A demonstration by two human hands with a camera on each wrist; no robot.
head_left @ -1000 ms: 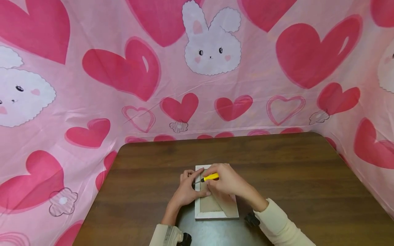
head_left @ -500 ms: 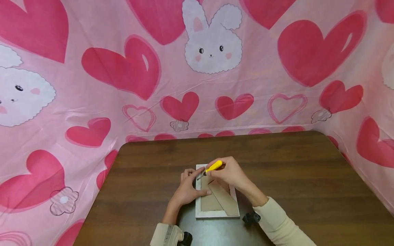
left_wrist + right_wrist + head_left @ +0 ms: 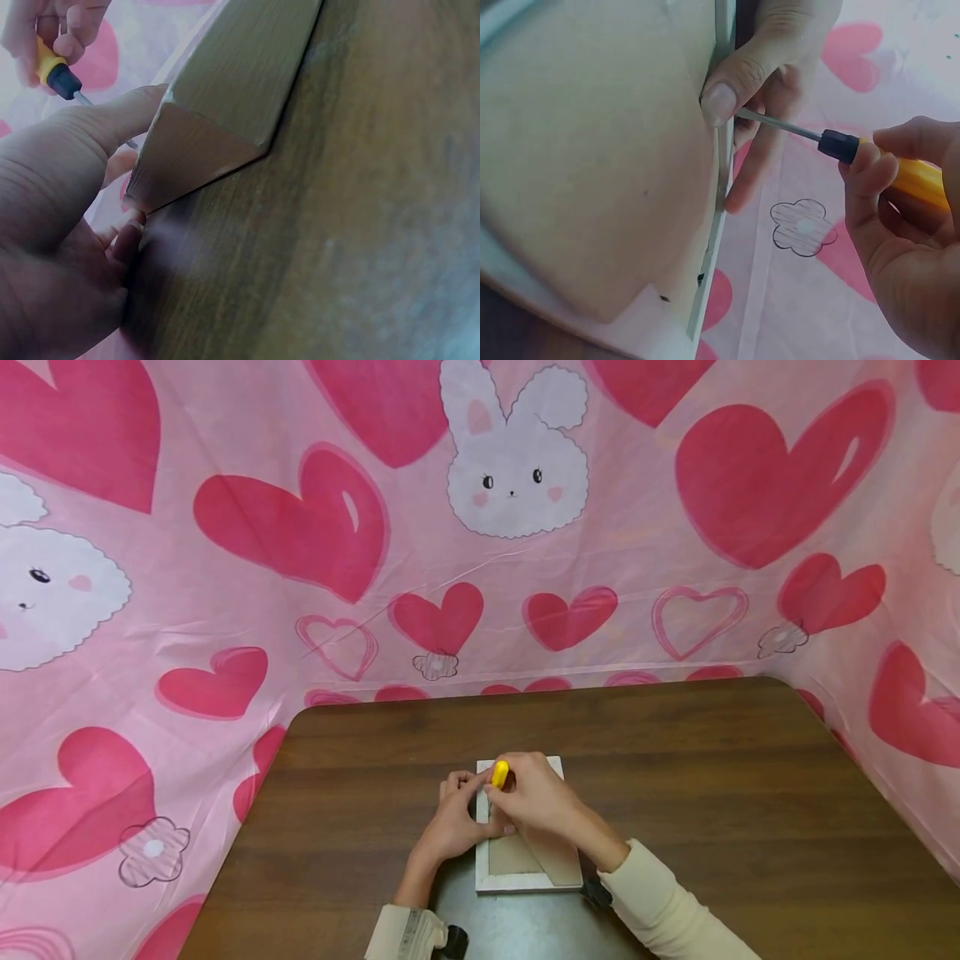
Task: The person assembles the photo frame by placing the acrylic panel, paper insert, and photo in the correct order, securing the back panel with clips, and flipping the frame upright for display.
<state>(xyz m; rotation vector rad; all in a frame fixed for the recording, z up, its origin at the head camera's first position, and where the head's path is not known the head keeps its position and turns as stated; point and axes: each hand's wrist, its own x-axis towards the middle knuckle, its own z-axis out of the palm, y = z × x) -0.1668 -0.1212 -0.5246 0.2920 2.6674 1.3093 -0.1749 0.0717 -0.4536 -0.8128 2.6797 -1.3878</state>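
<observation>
A white picture frame (image 3: 528, 883) lies back up on the table, its tan backing board (image 3: 513, 857) and slanting easel leg (image 3: 553, 853) showing. My left hand (image 3: 452, 828) holds the frame's left side, thumb over the back, fingers along the outer edge. In my right hand (image 3: 538, 793) is a flat-blade screwdriver with a yellow handle (image 3: 500, 772). The right wrist view shows its black collar (image 3: 838, 145) and metal shaft (image 3: 784, 124), with the tip right at the frame's edge beside my left thumb (image 3: 731, 90). From above, the right hand hides the shaft.
The brown wooden table (image 3: 675, 760) extends around the frame on all sides. Behind it hangs a pink cloth (image 3: 630, 560) with hearts and rabbits. A black wrist camera (image 3: 454, 942) sits by the left cuff, another (image 3: 596, 892) by the right.
My right hand lifted the screwdriver up and right, then brought it back down left to the frame's left edge, handle now steeper. The left hand has stayed in place.
</observation>
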